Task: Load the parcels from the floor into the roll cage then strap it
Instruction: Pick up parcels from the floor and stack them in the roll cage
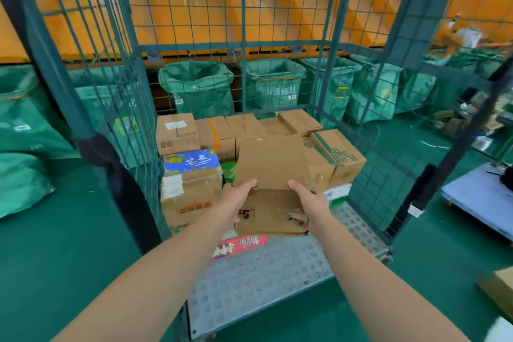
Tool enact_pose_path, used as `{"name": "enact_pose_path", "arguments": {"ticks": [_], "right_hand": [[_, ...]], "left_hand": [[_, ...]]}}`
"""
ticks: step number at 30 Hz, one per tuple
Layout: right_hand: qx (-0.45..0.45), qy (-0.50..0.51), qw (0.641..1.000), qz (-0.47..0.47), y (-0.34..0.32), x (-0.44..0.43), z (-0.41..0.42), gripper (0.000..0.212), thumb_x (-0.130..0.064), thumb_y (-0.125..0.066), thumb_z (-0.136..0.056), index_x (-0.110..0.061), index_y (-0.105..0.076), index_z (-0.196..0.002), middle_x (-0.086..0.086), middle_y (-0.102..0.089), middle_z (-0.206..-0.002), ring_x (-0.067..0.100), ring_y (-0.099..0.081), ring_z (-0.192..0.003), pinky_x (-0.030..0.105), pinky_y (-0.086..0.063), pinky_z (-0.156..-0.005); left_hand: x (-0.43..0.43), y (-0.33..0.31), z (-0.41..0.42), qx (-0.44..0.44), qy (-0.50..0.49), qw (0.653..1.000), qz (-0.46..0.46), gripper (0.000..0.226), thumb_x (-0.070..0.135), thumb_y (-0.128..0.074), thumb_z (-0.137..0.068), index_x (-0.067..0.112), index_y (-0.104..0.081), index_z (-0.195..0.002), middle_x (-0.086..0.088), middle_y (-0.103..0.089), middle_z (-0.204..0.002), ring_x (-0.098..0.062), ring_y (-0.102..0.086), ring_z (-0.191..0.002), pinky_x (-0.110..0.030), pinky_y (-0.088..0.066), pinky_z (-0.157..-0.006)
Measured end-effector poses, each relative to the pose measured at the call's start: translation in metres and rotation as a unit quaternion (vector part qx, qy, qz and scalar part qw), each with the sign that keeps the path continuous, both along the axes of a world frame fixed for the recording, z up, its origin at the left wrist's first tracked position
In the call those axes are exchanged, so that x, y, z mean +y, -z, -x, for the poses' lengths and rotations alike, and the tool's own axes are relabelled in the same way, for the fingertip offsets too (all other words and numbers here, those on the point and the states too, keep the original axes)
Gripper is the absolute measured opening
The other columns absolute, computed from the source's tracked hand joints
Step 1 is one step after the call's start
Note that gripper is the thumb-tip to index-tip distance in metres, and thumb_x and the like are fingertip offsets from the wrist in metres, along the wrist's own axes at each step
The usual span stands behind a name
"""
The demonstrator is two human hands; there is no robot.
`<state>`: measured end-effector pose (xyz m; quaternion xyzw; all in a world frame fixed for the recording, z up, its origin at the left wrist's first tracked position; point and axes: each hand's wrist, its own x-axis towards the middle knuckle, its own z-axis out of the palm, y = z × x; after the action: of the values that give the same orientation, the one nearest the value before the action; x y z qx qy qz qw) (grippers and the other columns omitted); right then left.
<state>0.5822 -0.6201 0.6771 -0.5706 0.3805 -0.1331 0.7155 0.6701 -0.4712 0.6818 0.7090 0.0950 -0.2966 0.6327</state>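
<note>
1. While the left hand point(240, 194) and the right hand point(308, 198) grip a brown cardboard parcel point(273, 164) from either side, each thumb lies on its top; the other fingers are hidden beneath it.
2. That parcel is held inside the open front of the roll cage point(244, 36), over the studded floor plate point(263, 277) and a red packet point(238, 246) lying there.
3. Stacked boxes point(191, 197) fill the cage's back.
4. Another carton point(499, 290) sits on the green floor point(69, 258), lower right, outside the cage.
</note>
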Motion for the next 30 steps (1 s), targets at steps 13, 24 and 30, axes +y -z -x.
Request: {"name": "enact_pose_path", "arguments": {"ticks": [13,24,30], "right_hand": [[0.049,-0.119,0.992,0.013,0.046,-0.072,-0.232,0.051,-0.033,-0.077,-0.084,-0.017,-0.056,-0.128,0.005,-0.061,-0.12,0.022,-0.06,-0.1,0.032,-0.052,-0.075],[0.135,-0.25,0.958,-0.034,0.12,-0.15,-0.429,0.035,-0.035,-0.077,-0.085,-0.023,-0.059,-0.112,-0.002,-0.064,-0.111,0.021,-0.061,-0.107,0.042,-0.05,-0.1],[0.186,-0.282,0.939,-0.062,0.152,-0.164,-0.469,0.051,-0.037,-0.07,-0.091,-0.021,-0.054,-0.137,0.001,-0.061,-0.131,0.023,-0.059,-0.118,0.045,-0.047,-0.106]], "left_hand": [[-0.06,0.057,-0.2,0.052,-0.103,0.993,-0.008,0.062,0.049,-0.067,-0.087,0.02,-0.045,-0.137,-0.005,-0.048,-0.135,-0.029,-0.044,-0.131,-0.046,-0.039,-0.101],[-0.125,0.117,-0.353,0.077,-0.25,0.963,-0.068,0.027,0.038,-0.072,-0.085,0.019,-0.056,-0.097,-0.007,-0.063,-0.114,-0.027,-0.058,-0.102,-0.042,-0.05,-0.089],[-0.135,0.15,-0.402,0.061,-0.264,0.955,-0.117,0.032,0.025,-0.069,-0.09,0.013,-0.054,-0.115,-0.006,-0.06,-0.114,-0.024,-0.057,-0.106,-0.043,-0.049,-0.098]]}}
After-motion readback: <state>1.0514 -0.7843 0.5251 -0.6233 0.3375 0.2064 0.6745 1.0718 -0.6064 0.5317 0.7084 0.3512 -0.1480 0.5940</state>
